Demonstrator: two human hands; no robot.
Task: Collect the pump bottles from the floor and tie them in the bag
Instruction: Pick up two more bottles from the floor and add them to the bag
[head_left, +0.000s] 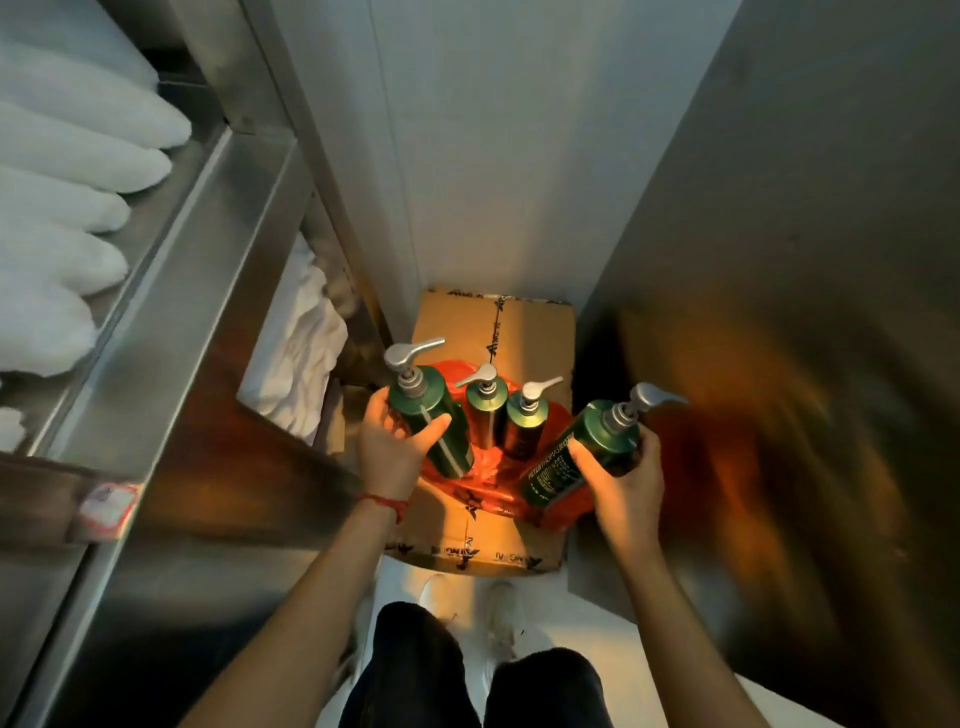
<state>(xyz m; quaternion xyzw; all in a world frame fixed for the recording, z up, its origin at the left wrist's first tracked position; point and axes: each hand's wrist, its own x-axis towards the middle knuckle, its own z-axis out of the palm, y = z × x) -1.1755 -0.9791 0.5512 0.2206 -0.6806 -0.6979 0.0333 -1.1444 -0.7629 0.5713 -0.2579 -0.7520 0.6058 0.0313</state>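
At the far left, folded white towels lay on a steel shelf. The left hand had its grip clamped around a green pump bottle, held tilted above the red bag. Just right of it, two more green pump bottles stood upright inside the bag's open mouth, close beside each other. The bag rested on a taped cardboard box on the floor, between the shelf unit and a metal panel. Farther right, the right hand had its grip closed on a fourth green bottle, leaning with its pump toward the panel, over the bag's right edge.
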